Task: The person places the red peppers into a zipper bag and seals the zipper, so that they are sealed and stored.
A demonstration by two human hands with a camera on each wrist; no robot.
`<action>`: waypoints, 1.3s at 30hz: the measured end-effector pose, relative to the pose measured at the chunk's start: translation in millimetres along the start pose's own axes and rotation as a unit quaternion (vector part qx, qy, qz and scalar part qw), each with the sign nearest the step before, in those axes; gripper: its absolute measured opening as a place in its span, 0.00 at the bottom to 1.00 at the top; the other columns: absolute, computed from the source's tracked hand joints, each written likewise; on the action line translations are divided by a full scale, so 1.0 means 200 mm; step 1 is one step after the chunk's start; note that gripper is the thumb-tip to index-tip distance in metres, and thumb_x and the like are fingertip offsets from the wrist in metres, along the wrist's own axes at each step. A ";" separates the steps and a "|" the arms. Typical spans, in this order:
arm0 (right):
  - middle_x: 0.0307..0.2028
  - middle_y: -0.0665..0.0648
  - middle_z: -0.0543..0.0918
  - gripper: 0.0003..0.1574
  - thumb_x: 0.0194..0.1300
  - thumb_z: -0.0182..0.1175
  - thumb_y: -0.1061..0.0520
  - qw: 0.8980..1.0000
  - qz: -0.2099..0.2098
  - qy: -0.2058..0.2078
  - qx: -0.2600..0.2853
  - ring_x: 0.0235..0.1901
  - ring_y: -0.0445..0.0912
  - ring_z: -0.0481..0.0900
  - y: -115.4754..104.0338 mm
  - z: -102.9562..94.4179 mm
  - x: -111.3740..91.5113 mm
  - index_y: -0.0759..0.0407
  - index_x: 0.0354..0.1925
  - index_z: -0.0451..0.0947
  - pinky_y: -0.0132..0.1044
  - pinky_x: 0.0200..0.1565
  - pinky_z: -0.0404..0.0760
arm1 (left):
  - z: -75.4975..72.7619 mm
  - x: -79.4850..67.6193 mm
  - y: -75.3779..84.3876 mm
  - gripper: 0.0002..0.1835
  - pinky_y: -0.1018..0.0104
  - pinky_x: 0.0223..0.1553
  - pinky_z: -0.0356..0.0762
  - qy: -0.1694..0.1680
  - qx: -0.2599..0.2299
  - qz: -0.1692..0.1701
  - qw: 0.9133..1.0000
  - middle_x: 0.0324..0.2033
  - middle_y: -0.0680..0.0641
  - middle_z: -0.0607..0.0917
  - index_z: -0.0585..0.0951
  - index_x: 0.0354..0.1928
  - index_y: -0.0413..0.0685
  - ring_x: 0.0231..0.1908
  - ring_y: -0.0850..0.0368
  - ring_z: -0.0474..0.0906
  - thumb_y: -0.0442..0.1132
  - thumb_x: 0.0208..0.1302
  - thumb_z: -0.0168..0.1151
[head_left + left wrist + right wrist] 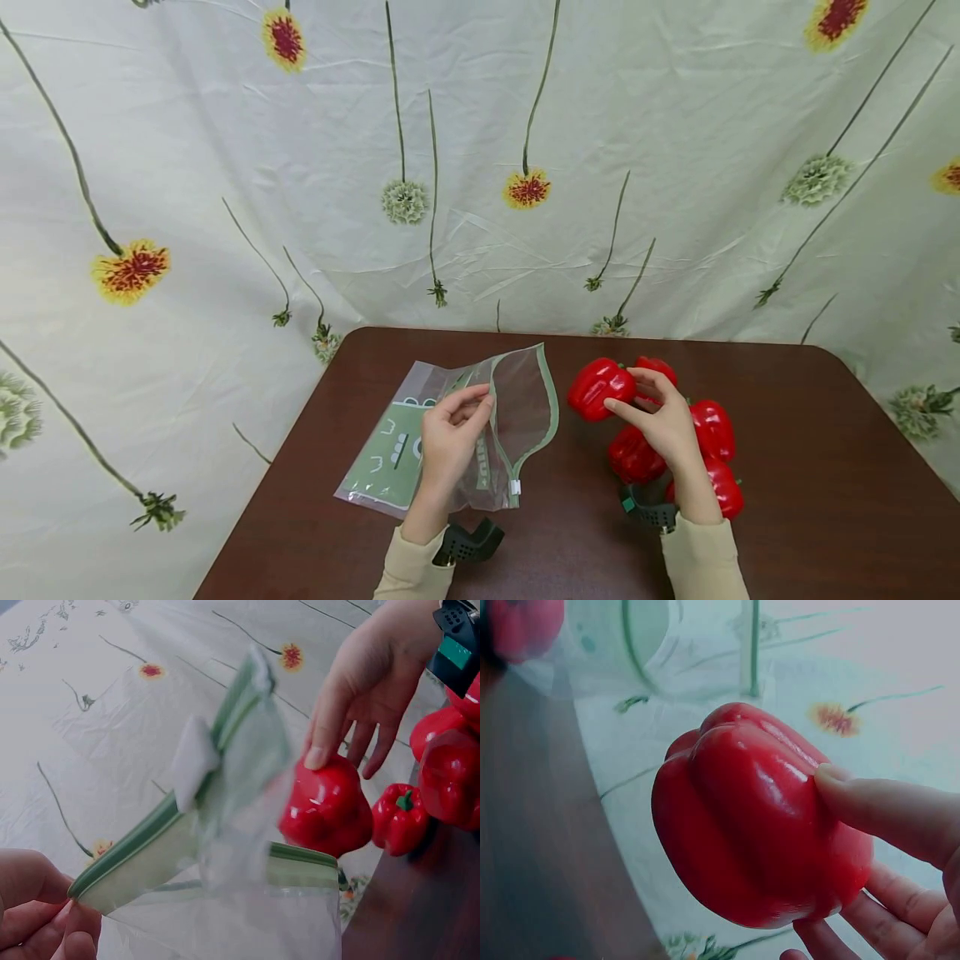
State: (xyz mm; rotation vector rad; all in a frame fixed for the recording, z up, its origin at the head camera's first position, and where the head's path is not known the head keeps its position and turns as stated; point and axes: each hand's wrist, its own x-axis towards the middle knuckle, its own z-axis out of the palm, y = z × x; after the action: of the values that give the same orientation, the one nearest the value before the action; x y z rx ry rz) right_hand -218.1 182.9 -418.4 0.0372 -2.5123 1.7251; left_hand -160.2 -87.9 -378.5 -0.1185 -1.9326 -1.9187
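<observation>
Head view: dark bench (555, 554) under one clear bag (390, 467), flowered cloth (337, 125) beyond bag; five red peppers (713, 429) right of bag, one up in right hand (666, 429)! Left wrist: left hand (37, 889), fingers (84, 922) pinching bag edge. Right wrist: fingers round held pepper (757, 825).

Whether home or studio cannot be told: beneath the left hand (452, 437) is a dark brown table (810, 467); beyond it, a creased flower-printed cloth (480, 150) fills the background.

a clear, green-printed zip bag (390, 462) is gaping open, nearer the table's (810, 450) left edge; one glossy red pepper (598, 390) is hovering sideways beside it; four more peppers (712, 431) are clustering nearer the right edge.
</observation>
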 end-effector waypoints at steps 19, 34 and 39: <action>0.53 0.60 0.76 0.34 0.54 0.70 0.54 0.996 -0.059 -0.026 0.056 0.51 0.55 0.74 -0.13 0.12 -0.08 0.56 0.57 0.70 0.41 0.43 0.78 | 0.00 0.00 -0.01 0.09 0.76 0.26 0.74 -0.001 0.005 0.007 1.000 0.33 0.34 0.83 0.82 0.41 0.28 0.25 0.65 0.78 0.25 0.57 0.63; 0.52 0.58 0.77 0.33 0.52 0.70 0.54 0.994 -0.062 -0.040 0.076 0.49 0.54 0.75 -0.15 0.23 -0.10 0.54 0.56 0.71 0.40 0.42 0.79 | 0.00 0.00 -0.01 0.09 0.76 0.27 0.75 -0.005 0.007 0.012 1.000 0.33 0.34 0.83 0.82 0.41 0.28 0.25 0.63 0.78 0.26 0.57 0.63; 0.51 0.59 0.77 0.32 0.53 0.70 0.55 0.993 -0.060 -0.051 0.092 0.47 0.54 0.77 -0.14 0.26 -0.10 0.55 0.55 0.71 0.39 0.41 0.80 | 0.00 -0.01 -0.01 0.09 0.75 0.27 0.75 -0.004 0.010 0.013 1.000 0.33 0.35 0.84 0.82 0.41 0.29 0.25 0.63 0.78 0.26 0.57 0.63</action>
State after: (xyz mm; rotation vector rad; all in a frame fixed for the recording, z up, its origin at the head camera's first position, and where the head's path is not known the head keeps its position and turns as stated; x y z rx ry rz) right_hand -200.1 123.5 -412.0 0.2897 -2.3533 1.9447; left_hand -159.5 -88.3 -380.1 -0.1450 -1.9452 -1.8841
